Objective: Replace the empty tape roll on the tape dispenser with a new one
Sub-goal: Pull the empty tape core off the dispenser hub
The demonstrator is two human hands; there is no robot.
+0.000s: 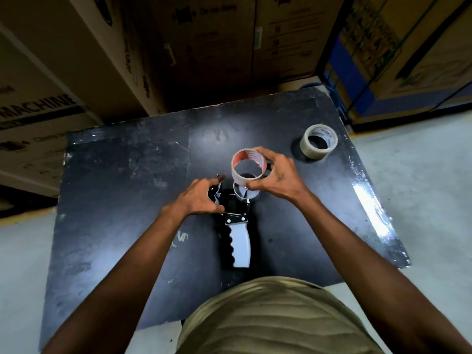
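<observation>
The tape dispenser (pixel 236 226) lies mid-worktop (pixel 122 180), long axis toward the near edge, handle nearest. The left hand (pixel 201 198) fingers close on its head. The right hand (pixel 274 178) fingers grip the empty roll (pixel 248 164) above the hub. The new roll (pixel 319 144) lies flat near the far right corner.

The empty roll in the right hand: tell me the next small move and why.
Probably set the empty roll aside on the table. The right hand holds it just above the dispenser, whose hub looks bare, while the left hand steadies the dispenser and the new roll waits untouched.
</observation>
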